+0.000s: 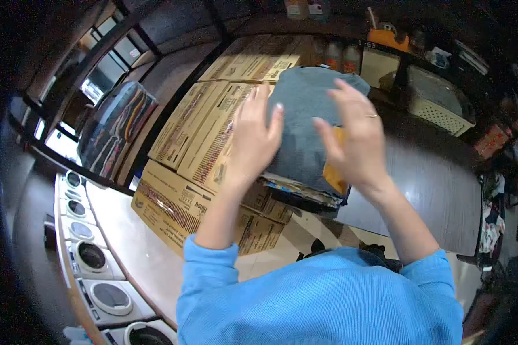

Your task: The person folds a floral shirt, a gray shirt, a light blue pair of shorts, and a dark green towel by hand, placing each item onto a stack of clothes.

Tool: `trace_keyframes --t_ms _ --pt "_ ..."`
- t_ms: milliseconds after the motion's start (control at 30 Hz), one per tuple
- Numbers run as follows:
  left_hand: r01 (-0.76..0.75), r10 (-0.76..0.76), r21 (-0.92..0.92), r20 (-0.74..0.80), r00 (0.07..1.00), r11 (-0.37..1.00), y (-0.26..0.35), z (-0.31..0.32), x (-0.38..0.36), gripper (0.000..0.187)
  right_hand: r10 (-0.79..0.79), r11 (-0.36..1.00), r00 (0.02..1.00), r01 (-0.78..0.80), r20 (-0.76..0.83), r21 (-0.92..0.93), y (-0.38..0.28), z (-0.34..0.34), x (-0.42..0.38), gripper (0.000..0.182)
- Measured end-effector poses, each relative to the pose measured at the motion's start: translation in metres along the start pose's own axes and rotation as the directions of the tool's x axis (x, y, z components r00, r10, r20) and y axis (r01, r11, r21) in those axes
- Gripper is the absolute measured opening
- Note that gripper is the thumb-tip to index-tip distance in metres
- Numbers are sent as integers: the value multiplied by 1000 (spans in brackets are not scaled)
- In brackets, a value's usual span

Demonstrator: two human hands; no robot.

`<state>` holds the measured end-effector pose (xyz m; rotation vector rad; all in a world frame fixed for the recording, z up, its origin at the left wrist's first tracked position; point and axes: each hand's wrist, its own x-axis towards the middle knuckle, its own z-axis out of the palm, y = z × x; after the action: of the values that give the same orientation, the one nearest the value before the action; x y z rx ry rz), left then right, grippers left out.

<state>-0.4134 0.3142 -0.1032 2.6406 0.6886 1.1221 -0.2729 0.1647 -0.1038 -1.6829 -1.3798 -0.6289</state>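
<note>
A stack of folded clothes [305,141] lies in front of me, topped by a grey-blue folded garment with a yellow patch on its right side. Lighter and patterned fabric edges show lower in the pile. My left hand [256,129] is at the stack's left side, fingers stretched upward and thumb apart, overlapping the cardboard boxes behind. Over the right part of the top garment is my right hand [357,135], slightly blurred, fingers extended and thumb spread, a ring on one finger. Neither hand holds anything.
Cardboard boxes [193,129] are piled left of the stack. A grey tabletop [420,190] extends to the right, with a perforated cream basket [440,112] beyond it. Another clothes pile [118,126] sits on the left shelf. Front-loading washing machines [106,296] line the lower left.
</note>
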Motion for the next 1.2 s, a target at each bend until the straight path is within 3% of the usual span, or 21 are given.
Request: trace_keyframes --t_ms 33,100,167,300,367,433,500,633,733,800,833,867,900,933,967,1000,1067,1133,1200 --pt "54 -66 115 104 992 992 8 18 -10 64 -18 1000 999 19 39 -20 -6 14 4 47" --pt "-56 -124 435 373 919 899 8 74 -44 77 40 990 953 3 300 -141 11 53 -6 59" --pt "95 -199 367 256 946 925 9 102 -62 87 150 983 855 -77 496 -164 57 93 -30 63" --pt "83 -232 376 372 899 923 6 97 -48 94 153 988 846 -124 510 -90 84 107 -31 68" --pt "133 -221 224 436 872 966 2 87 -44 106 127 992 855 -109 503 -65 91 109 -30 66" --pt "2 -67 104 621 781 995 -21 76 -44 123 113 990 847 -139 520 11 91 96 -32 71" --pt "-113 -1 138 639 769 984 -21 66 -46 134 89 990 829 -135 552 43 94 84 -35 74" --pt "-53 -143 250 702 698 967 6 56 -26 143 87 980 773 -178 628 84 111 43 -57 73" --pt "-26 -201 301 697 689 953 17 50 -28 143 209 961 724 -275 658 -3 140 -5 -109 74" --pt "-46 -300 434 692 657 900 34 45 -17 140 314 949 742 -222 592 -225 187 -44 -152 67" --pt "-51 -357 502 679 642 863 47 41 -12 138 372 925 810 -284 453 -251 216 -63 -187 62" --pt "-108 -356 567 643 678 817 73 35 -10 119 448 877 825 -330 346 -349 252 -79 -229 59" --pt "-122 -195 441 606 772 889 85 40 -6 112 597 794 720 -471 354 -384 270 -122 -247 57" --pt "-147 -45 316 527 849 937 101 44 -3 106 747 659 554 -545 367 -519 288 -161 -268 54" --pt "-187 93 191 415 905 963 114 49 -2 100 843 503 276 -707 461 -497 307 -202 -285 65" --pt "-54 106 -188 278 955 981 171 63 0 82 864 500 360 -696 352 -516 332 -226 -335 67" --pt "-125 148 -700 -28 989 703 258 112 -2 83 904 423 297 -724 308 -545 377 -283 -392 58" --pt "50 185 -926 127 975 373 343 146 -13 82 934 357 296 -756 200 -549 410 -334 -419 52" --pt "250 312 -967 250 917 42 416 193 -21 83 957 284 279 -865 73 -413 442 -371 -424 50"
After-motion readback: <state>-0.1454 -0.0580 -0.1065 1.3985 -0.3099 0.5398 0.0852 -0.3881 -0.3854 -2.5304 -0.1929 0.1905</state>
